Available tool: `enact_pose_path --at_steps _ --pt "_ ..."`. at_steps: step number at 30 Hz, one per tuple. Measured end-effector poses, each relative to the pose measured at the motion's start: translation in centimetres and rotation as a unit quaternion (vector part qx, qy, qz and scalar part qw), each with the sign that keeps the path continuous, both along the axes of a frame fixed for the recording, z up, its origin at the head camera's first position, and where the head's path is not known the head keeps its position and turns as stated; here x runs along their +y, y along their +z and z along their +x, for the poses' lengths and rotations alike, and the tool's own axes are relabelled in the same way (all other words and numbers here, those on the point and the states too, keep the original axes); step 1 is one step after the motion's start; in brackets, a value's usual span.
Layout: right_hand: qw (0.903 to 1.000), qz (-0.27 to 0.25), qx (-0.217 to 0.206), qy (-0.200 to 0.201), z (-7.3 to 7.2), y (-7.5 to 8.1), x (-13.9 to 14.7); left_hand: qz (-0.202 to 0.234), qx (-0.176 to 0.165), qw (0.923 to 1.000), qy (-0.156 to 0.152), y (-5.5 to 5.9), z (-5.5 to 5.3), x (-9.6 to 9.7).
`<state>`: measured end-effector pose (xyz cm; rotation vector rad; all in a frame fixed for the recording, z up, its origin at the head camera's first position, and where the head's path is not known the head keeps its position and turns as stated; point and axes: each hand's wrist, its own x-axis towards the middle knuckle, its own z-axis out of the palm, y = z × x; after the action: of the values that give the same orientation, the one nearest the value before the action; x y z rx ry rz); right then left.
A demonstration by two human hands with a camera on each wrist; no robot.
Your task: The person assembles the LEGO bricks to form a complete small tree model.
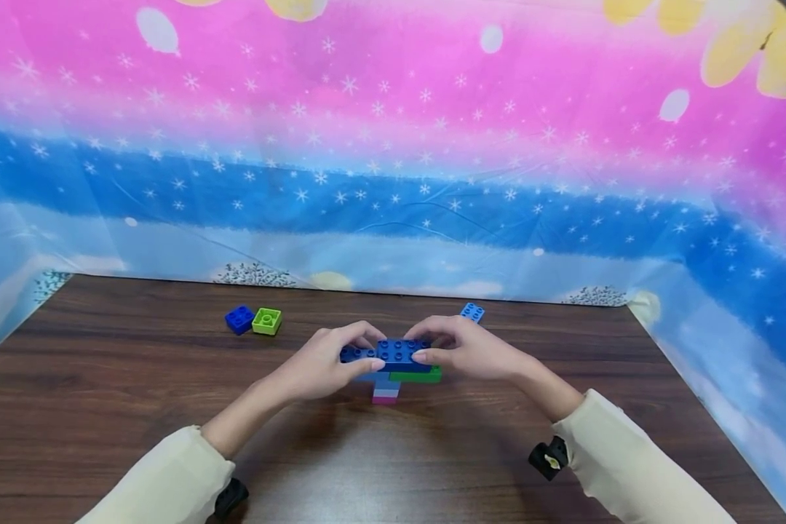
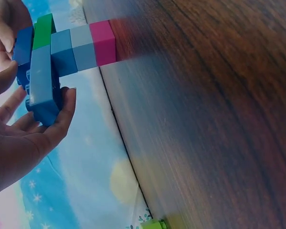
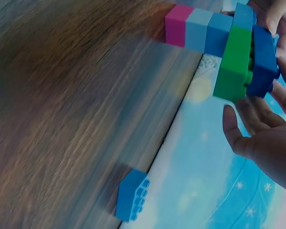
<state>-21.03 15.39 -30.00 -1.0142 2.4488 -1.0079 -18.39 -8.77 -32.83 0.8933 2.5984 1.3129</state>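
A small tower of toy building bricks stands upright on the table. Its base is a pink brick (image 1: 384,400), followed by a pale blue brick (image 2: 83,47) and a mid-blue brick (image 2: 63,53). Above them a long blue brick (image 2: 42,83) and a green brick (image 1: 426,376) reach out to opposite sides. On top lies a dark blue brick (image 1: 398,356), pinched at its right end by my right hand (image 1: 468,349). Thumb and curled fingers of my left hand (image 1: 327,362) grip the long blue brick's end, the thumb reaching the dark blue one.
At the back left of the wooden table (image 1: 137,386) lie a blue brick (image 1: 239,319) and a lime green brick (image 1: 266,322). Behind my right hand is another light blue brick (image 1: 472,312). A patterned cloth (image 1: 393,196) hangs along the table's back edge.
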Motion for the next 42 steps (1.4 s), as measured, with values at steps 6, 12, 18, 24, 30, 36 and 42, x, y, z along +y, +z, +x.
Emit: enact_pose_path --at_steps 6,12,18,24,30,36,42 --pt "0.9989 0.012 -0.04 -0.019 -0.1 -0.3 1.0 -0.004 0.001 0.9999 0.01 0.0 0.0 0.0" --pt "0.9982 -0.01 -0.058 -0.01 -0.1 -1.0 1.3 0.001 0.003 0.9999 0.012 -0.1 0.0 0.0" --pt "0.996 -0.04 -0.08 0.003 -0.3 -1.2 1.3 0.01 0.01 0.9997 0.019 -0.3 0.0 0.0" --pt "0.9951 -0.061 -0.076 0.013 -0.4 -1.3 1.2 0.021 0.021 0.9994 0.019 -0.5 0.0 0.0" --pt "0.9959 -0.067 -0.061 0.01 -0.4 -1.3 1.1 0.025 0.027 0.9992 0.016 -0.4 0.0 0.0" --pt "0.9956 -0.06 -0.073 -0.001 -0.4 -1.3 1.2 0.027 0.017 0.9994 0.012 -0.5 0.1 0.1" --pt "0.9925 -0.049 -0.111 -0.016 -0.3 -1.0 1.3 0.028 0.013 0.9995 0.007 -0.6 0.2 0.1"
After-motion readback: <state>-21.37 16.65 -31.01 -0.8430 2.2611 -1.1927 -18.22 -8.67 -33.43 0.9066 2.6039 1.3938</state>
